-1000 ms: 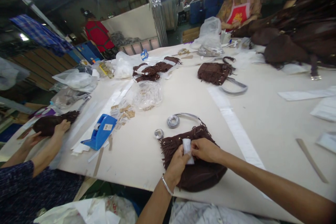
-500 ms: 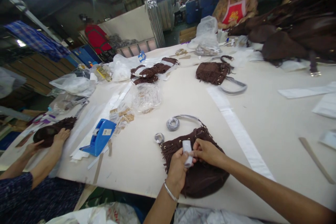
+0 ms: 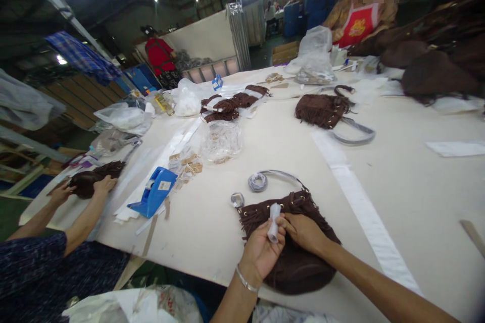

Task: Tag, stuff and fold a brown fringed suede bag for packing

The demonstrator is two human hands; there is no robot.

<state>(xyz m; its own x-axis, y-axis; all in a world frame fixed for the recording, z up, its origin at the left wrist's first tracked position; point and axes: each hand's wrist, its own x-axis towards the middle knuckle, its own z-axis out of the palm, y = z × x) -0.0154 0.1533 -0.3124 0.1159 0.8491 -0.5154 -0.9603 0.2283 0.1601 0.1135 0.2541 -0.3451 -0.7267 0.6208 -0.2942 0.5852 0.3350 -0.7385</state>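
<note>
A dark brown fringed bag with gold eyelets along its top lies on the table in front of me. My left hand is closed around a small white roll, paper or thin foam, held above the bag's front. Close beside it, my right hand rests over the bag with its fingers bent and drawn together; what they grip is hidden. A wrapped grey strap curves out from the bag's top, ending in a coiled part. Another small wrapped piece sits at the bag's left corner.
At left, a co-worker's hands handle another brown bag. A blue tape dispenser, tags and a clear plastic bag lie between us. More fringed bags lie farther back; a white strip runs at right.
My right hand has come off the white roll and moved down onto the bag. The roll in my left hand now looks pinched in the middle. The whole view has shifted slightly.
</note>
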